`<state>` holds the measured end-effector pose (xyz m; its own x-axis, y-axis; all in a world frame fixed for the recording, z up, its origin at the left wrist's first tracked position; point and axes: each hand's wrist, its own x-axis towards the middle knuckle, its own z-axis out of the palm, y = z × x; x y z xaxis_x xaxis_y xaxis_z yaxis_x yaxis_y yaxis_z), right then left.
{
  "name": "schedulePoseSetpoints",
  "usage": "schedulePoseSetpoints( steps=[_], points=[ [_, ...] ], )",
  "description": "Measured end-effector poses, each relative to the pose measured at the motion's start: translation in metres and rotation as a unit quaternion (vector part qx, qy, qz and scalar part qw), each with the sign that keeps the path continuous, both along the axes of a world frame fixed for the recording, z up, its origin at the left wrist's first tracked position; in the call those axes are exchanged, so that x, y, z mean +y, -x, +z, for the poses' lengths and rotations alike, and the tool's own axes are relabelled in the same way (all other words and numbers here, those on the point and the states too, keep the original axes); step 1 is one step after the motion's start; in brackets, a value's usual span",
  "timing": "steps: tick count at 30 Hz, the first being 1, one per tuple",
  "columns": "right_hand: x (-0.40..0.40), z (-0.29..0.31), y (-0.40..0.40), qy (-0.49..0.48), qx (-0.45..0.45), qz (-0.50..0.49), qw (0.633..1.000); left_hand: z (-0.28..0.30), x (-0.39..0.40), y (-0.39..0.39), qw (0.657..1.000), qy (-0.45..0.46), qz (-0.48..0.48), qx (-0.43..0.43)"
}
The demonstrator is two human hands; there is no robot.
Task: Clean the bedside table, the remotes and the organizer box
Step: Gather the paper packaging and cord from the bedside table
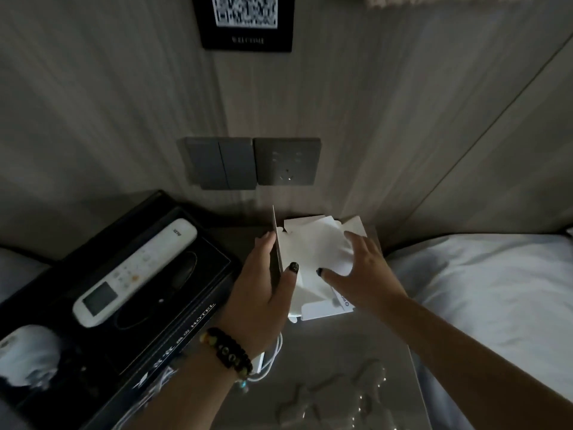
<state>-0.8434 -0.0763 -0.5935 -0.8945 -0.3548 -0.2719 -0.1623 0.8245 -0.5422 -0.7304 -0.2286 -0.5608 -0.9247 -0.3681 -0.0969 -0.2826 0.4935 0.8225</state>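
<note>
A black organizer box [186, 324] sits at the left of the bedside table [325, 352], with a white remote [136, 271] lying on top of it. At the back of the table lies an opened white carton [310, 243] with its flaps spread. My left hand [263, 283] grips the upright left flap of the carton between thumb and fingers. My right hand [362, 268] rests spread on the white paper inside the carton. A crumpled white cloth [28, 355] lies on the box's near left end.
A white cable [273, 358] lies on the table under my left wrist. Water drops [356, 395] shine on the table's near part. Grey wall switches [221, 162] and a socket [286, 161] are behind the table. A white bed [496, 290] borders the right side.
</note>
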Motion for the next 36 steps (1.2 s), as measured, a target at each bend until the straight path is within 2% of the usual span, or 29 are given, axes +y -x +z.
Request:
schedulePoseSetpoints(
  steps=[3, 8, 14, 17, 20, 23, 27, 30, 36],
  points=[
    [-0.007, -0.008, 0.004, 0.018, 0.009, -0.029, 0.999, -0.016, -0.003, 0.002, 0.999, 0.026, -0.018, 0.025],
    [-0.010, -0.019, 0.011, 0.001, 0.056, -0.005, 0.998, -0.030, -0.006, 0.001, 0.998, 0.028, -0.037, 0.047],
    [-0.011, -0.019, 0.024, -0.009, 0.042, 0.016, 0.999, -0.034, -0.009, -0.001, 0.997, 0.026, -0.042, 0.062],
    [-0.012, -0.015, 0.022, 0.008, 0.038, 0.005, 0.999, -0.028, -0.007, -0.002, 0.994, 0.076, -0.054, 0.054],
    [-0.008, -0.002, 0.006, 0.073, 0.068, -0.012, 0.995, -0.019, 0.002, -0.013, 0.987, 0.134, -0.046, 0.072],
    [0.000, 0.022, -0.021, 0.150, 0.095, -0.030, 0.984, -0.002, 0.016, -0.049, 0.983, 0.141, -0.014, 0.121],
    [0.029, 0.064, -0.089, 0.293, 0.040, -0.045, 0.954, 0.025, 0.038, -0.126, 0.972, 0.136, 0.001, 0.192],
    [0.050, 0.088, -0.144, 0.391, -0.038, -0.028, 0.919, 0.047, 0.055, -0.179, 0.974, 0.068, 0.017, 0.217],
    [0.086, 0.114, -0.244, 0.515, -0.095, 0.036, 0.851, 0.061, 0.097, -0.264, 0.969, -0.073, 0.011, 0.235]
  ],
)
